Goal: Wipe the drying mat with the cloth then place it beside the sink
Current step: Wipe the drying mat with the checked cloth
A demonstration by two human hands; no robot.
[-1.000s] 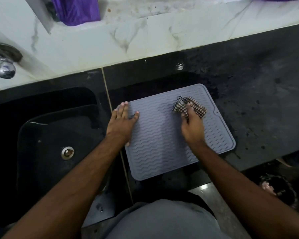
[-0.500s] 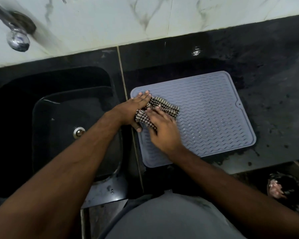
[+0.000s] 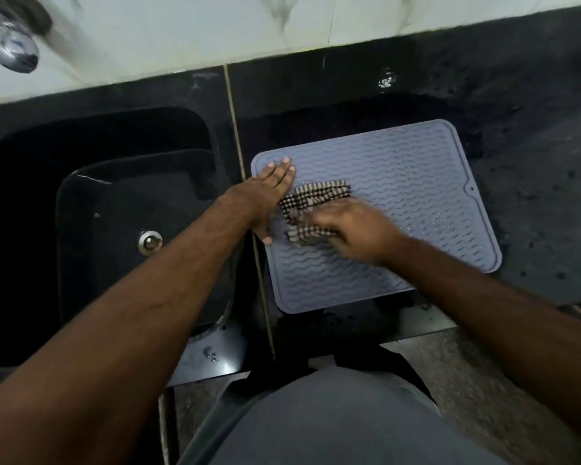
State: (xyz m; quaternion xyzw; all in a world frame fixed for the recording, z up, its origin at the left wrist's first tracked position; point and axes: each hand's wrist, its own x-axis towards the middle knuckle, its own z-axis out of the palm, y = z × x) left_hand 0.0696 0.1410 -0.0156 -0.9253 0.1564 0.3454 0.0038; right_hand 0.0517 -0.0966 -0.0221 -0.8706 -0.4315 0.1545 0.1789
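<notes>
A grey ribbed drying mat lies flat on the black counter, just right of the sink. On its left half lies a crumpled black-and-white checked cloth. My right hand grips the cloth's near part and presses it onto the mat; the hand is motion-blurred. Flat on the mat's left edge rests my left hand, fingers straight, pinning the mat down beside the cloth.
A black sink with a metal drain fills the left. A chrome tap juts from the white marble wall at top left. Speckled black counter extends right of the mat. My grey shirt fills the bottom.
The cloth went from the mat's far right to its left half a second ago. Since then my right hand has dragged it slightly nearer. My left hand stays at the left edge.
</notes>
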